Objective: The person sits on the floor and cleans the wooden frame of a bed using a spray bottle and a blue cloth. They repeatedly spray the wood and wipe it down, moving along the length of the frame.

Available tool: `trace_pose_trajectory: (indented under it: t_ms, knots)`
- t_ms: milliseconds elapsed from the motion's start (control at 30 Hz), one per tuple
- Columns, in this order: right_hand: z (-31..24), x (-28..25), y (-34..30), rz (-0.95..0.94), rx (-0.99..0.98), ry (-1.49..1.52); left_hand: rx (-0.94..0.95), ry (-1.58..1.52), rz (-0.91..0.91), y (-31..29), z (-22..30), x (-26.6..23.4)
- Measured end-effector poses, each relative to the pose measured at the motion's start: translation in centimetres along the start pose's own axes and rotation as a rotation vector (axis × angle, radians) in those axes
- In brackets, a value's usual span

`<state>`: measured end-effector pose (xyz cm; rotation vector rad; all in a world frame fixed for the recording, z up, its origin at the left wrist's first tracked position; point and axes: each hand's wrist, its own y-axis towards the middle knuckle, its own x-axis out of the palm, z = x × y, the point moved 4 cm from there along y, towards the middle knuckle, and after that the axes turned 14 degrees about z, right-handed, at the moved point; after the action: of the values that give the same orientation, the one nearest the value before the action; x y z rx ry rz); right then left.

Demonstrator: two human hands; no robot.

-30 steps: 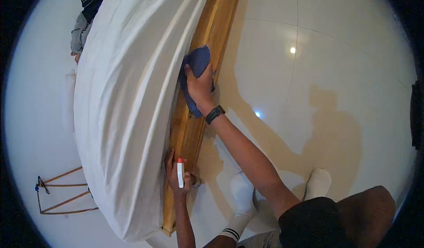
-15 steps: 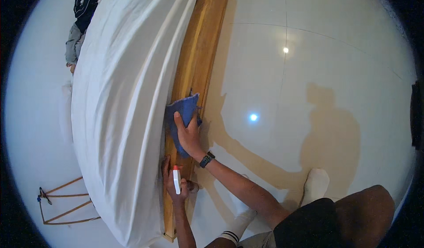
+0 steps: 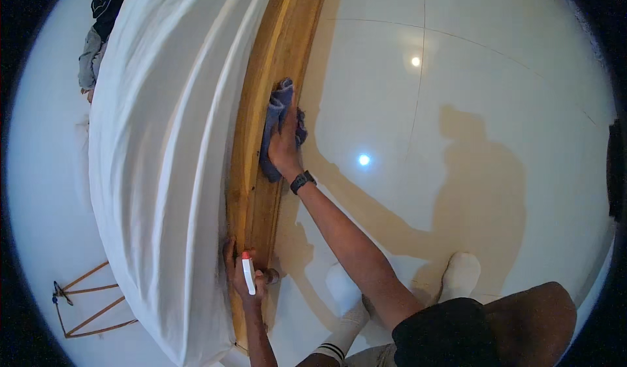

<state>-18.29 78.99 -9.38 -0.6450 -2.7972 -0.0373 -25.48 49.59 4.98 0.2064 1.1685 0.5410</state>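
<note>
My right hand (image 3: 284, 150), with a dark band on its wrist, presses a bunched blue cloth (image 3: 279, 99) against the wooden rail (image 3: 269, 53) along the side of a bed. Its fingers are closed over the cloth, and part of the cloth hangs past the rail's outer edge. Lower down, my left hand (image 3: 240, 277) is wrapped round a spray bottle (image 3: 249, 277) with a white trigger head and a red nozzle. That hand rests at the near part of the rail, beside the sheet. Most of the bottle's body is hidden by the hand.
A white sheet (image 3: 157, 138) covers the bed on the left. Beyond it, at the top left, is a person (image 3: 108, 8) in dark and grey clothes. A thin brown frame (image 3: 96, 316) stands at the lower left. Glossy pale floor tiles (image 3: 379, 93) stretch to the right.
My right hand has slid the cloth farther up along the rail, away from me, and the cloth is more bunched. My left hand keeps hold of the spray bottle; the view has shifted slightly.
</note>
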Motion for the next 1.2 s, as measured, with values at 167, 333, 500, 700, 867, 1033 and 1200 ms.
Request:
trace_pose_trajectory:
  t_ms: [167, 333, 500, 700, 867, 1033, 1200]
  knots:
    - [-2.6, -1.2, -2.6, -0.068, -0.027, -0.018, -0.288, -0.073, -0.015, -1.6, -3.1, -0.5]
    - [-3.0, -0.6, 4.5, -0.058, -0.053, -0.033, -0.209, -0.023, 0.007, -1.3, -1.6, 0.2]
    - [-3.1, 1.3, 13.4, -0.012, -0.141, -0.067, -0.082, 0.008, 0.019, -2.2, -3.0, 0.2]
    - [-1.8, 3.0, 19.0, 0.032, -0.232, -0.027, -0.092, 0.108, -0.001, -2.2, -2.1, -0.3]
    - [0.5, 3.6, 24.5, 0.056, -0.372, -0.137, -0.158, 0.106, -0.017, -2.3, -2.7, -0.1]
    - [-1.5, 3.9, 26.4, -0.042, -0.301, -0.175, -0.194, 0.126, -0.024, -2.4, -3.2, -0.5]
    - [-2.7, 4.7, 28.5, -0.059, -0.389, -0.140, -0.235, 0.130, -0.041, -2.7, -3.3, -0.9]
